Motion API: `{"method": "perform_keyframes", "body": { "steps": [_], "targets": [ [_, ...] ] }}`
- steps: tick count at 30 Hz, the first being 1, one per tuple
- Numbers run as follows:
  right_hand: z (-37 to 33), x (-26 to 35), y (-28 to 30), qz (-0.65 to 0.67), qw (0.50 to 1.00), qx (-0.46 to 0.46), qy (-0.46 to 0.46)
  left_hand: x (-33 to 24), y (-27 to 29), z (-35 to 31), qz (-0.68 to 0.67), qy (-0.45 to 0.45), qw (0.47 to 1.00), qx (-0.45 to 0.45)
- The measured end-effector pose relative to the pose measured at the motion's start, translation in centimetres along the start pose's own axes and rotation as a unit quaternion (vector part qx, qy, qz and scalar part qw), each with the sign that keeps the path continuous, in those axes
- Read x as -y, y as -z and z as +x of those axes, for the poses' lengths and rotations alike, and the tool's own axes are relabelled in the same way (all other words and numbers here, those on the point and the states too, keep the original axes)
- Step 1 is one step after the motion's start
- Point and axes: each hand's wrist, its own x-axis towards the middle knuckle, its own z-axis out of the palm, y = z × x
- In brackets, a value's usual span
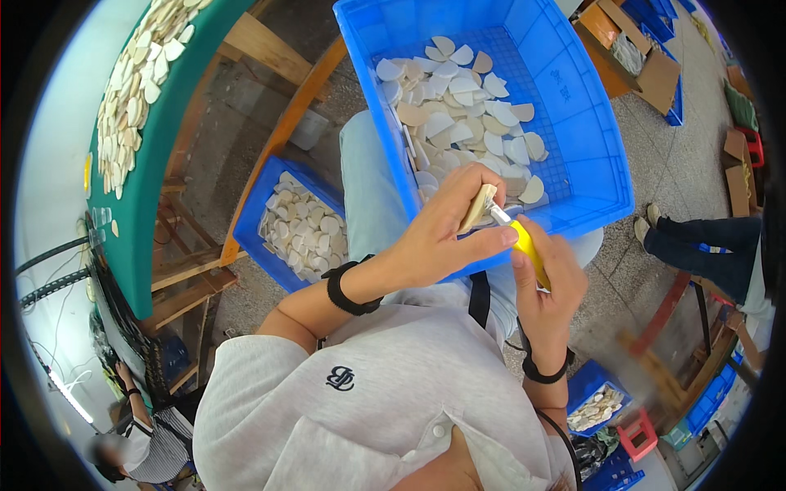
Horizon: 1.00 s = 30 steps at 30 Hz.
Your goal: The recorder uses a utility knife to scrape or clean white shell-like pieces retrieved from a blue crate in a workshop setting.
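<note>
My left hand pinches a pale, thick half-round piece above the near edge of a large blue crate. In my right hand is a yellow-handled utility knife. Its metal blade end reaches the piece beside my left fingers; the exact contact of the edge is too small to make out. My left thumb lies against the front of the yellow handle. Loose half-round and rounded white and beige pieces lie heaped in the crate, which rests over my legs.
Left of my leg stands a smaller blue bin full of similar pieces. A green table at far left carries more pieces. Cardboard boxes, a red stool and another person's legs are at right. A co-worker is at lower left.
</note>
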Motion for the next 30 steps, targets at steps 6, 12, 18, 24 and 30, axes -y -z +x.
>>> {"method": "perform_keyframes", "body": {
  "steps": [6, 12, 18, 24, 30],
  "targets": [
    [0.1, 0.4, 0.4, -0.058, 0.998, 0.012, 0.012, 0.0, -0.2, 0.3, 0.093, -0.083, 0.991, -0.036],
    [0.7, 0.7, 1.1, -0.097, 0.994, 0.036, 0.032, 0.4, -0.3, 0.3, 0.102, -0.094, 0.988, -0.061],
    [0.9, 0.7, 1.1, -0.116, 0.992, 0.04, 0.043, 0.4, -0.5, 0.4, 0.091, -0.082, 0.989, -0.082],
    [1.0, 0.4, 0.3, -0.148, 0.988, 0.018, 0.049, 1.6, 0.1, 1.1, 0.221, -0.163, 0.955, -0.115],
    [0.8, 0.0, -0.2, -0.112, 0.994, -0.008, 0.012, 1.7, -0.2, 1.0, 0.107, -0.085, 0.985, -0.106]
  ]
}}
